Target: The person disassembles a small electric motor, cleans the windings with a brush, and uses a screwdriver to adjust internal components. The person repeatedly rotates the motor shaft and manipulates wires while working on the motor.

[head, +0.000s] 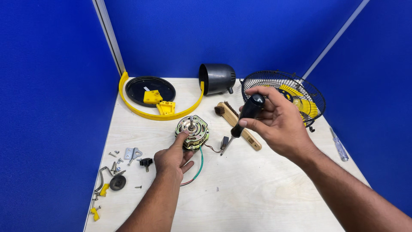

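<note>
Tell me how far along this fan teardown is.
Done: the black motor cover, wire guard with yellow blades and round base lie apart on the table, with loose screws at the left. In hand: the left hand steadies the bare motor; the right hand holds a screwdriver. Left: the motor is unopened, its wires attached.

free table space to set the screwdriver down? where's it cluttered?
Free: the bare table between the two forearms, below the motor and its wires, and the near right part below the brush. Crowded: the left edge with screws and brackets, and the back row with yellow ring, black housing, fan grille.
</note>
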